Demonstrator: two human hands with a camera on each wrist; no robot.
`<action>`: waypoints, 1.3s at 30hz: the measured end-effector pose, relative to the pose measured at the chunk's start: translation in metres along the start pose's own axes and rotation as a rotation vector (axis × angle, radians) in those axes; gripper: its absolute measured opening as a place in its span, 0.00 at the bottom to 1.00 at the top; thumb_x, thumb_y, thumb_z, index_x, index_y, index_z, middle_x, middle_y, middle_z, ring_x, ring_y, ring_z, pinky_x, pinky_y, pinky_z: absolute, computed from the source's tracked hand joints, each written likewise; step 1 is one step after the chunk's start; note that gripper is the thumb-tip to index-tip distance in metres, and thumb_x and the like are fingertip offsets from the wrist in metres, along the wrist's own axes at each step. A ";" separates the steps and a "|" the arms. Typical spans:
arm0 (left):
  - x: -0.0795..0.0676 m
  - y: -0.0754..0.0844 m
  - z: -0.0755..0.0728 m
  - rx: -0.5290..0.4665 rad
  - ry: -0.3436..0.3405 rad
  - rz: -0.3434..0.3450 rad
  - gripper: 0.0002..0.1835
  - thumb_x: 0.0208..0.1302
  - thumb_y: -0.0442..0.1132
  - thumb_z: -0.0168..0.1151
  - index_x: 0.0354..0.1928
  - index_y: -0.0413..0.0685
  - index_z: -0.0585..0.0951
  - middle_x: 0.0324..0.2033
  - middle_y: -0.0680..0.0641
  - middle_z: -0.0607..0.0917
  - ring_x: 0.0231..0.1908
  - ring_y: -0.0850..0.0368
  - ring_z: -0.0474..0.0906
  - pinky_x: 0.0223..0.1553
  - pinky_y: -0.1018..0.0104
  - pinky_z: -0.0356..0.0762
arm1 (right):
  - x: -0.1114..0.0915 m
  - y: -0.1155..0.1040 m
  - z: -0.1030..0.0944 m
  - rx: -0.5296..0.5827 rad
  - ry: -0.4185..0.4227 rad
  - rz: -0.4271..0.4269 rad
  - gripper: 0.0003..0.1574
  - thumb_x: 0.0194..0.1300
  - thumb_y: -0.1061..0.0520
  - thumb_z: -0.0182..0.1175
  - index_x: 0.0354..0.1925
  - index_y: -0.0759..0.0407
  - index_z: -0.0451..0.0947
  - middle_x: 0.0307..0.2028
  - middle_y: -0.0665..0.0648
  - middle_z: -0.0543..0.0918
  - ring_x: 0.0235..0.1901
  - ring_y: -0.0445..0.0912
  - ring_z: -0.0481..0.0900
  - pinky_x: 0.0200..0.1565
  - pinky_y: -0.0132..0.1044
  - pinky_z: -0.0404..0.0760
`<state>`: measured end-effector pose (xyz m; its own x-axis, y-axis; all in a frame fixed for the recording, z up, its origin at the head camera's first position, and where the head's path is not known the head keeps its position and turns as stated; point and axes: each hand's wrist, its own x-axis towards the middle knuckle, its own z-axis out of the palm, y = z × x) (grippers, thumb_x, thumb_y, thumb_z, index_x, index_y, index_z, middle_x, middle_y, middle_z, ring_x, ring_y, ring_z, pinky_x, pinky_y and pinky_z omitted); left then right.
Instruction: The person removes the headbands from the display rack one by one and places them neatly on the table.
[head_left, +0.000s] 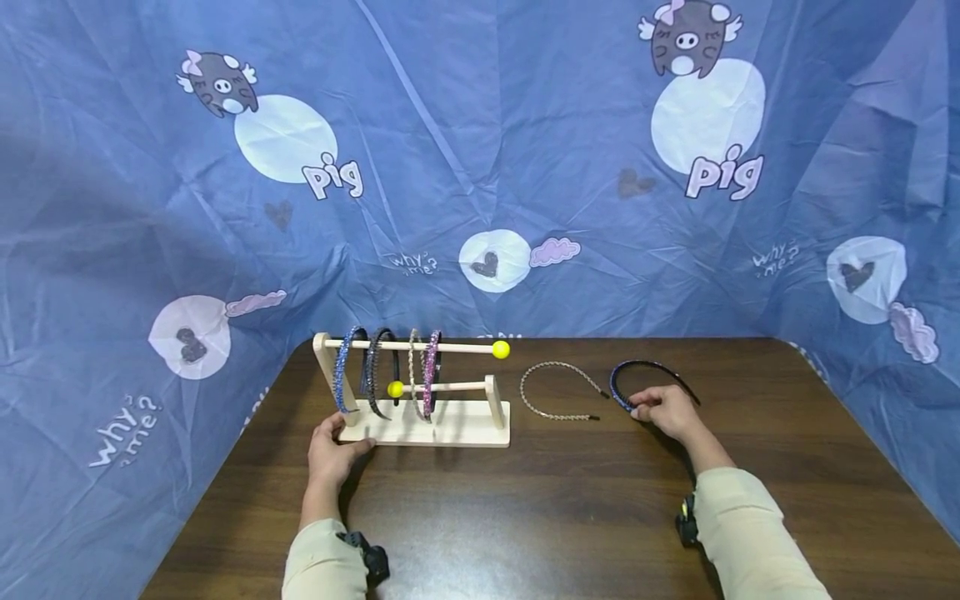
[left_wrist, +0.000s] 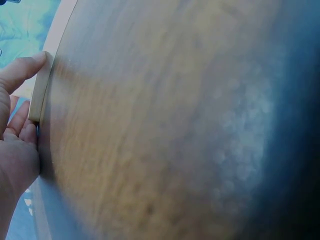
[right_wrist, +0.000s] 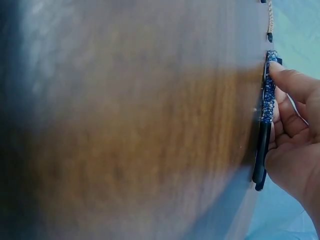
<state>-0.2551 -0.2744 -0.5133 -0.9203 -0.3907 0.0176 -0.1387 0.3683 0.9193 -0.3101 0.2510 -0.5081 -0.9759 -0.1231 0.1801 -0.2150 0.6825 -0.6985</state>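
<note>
At the left, my left hand (head_left: 333,454) grips the left end of a wooden headband rack's base (head_left: 450,432). Its thumb (left_wrist: 35,60) lies along the front edge, with the other fingers round the end. My right hand (head_left: 670,411) pinches a blue glittery headband (head_left: 613,385) on its near side, between thumb and fingertips. In the right wrist view this headband (right_wrist: 268,95) shows blue stones and black ends. A beige braided headband (head_left: 522,387) lies open on the table between the rack and my right hand.
From the rack's upper bar (head_left: 465,348) hang a blue headband (head_left: 341,375), a dark one (head_left: 372,375), a beige one (head_left: 412,367) and a pink one (head_left: 429,375). Yellow balls cap the upper bar (head_left: 501,350) and lower bar (head_left: 395,389). Blue printed cloth (head_left: 480,167) surrounds the brown table (head_left: 525,508).
</note>
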 end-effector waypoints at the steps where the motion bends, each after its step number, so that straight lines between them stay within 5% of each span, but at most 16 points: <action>1: 0.000 0.000 0.000 0.003 -0.001 0.005 0.38 0.44 0.26 0.69 0.60 0.29 0.64 0.54 0.32 0.65 0.56 0.39 0.61 0.60 0.50 0.54 | 0.000 0.000 0.000 0.011 0.001 -0.001 0.11 0.51 0.66 0.67 0.36 0.69 0.82 0.31 0.60 0.83 0.29 0.45 0.75 0.33 0.38 0.72; 16: 0.000 0.002 -0.004 0.021 -0.007 0.028 0.39 0.43 0.27 0.70 0.60 0.28 0.65 0.54 0.31 0.66 0.56 0.38 0.61 0.59 0.51 0.55 | -0.007 -0.035 0.000 0.204 0.069 -0.033 0.20 0.56 0.65 0.64 0.47 0.73 0.77 0.41 0.68 0.81 0.37 0.50 0.78 0.34 0.30 0.75; 28: -0.003 0.005 -0.003 0.016 -0.009 0.005 0.39 0.44 0.27 0.70 0.61 0.28 0.63 0.55 0.32 0.65 0.58 0.38 0.60 0.61 0.51 0.53 | -0.019 -0.073 0.010 0.314 0.150 -0.140 0.20 0.56 0.64 0.65 0.48 0.68 0.77 0.42 0.67 0.81 0.41 0.53 0.77 0.40 0.31 0.75; 39: -0.001 0.002 -0.003 0.035 -0.007 0.023 0.39 0.44 0.27 0.69 0.60 0.28 0.64 0.54 0.32 0.65 0.56 0.39 0.61 0.60 0.51 0.54 | -0.023 -0.103 0.023 0.439 0.186 -0.172 0.19 0.55 0.65 0.65 0.47 0.68 0.78 0.38 0.62 0.81 0.37 0.41 0.76 0.37 0.28 0.75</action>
<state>-0.2538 -0.2759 -0.5103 -0.9259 -0.3761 0.0360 -0.1298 0.4062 0.9045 -0.2661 0.1669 -0.4569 -0.9106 -0.0495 0.4104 -0.4062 0.2914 -0.8661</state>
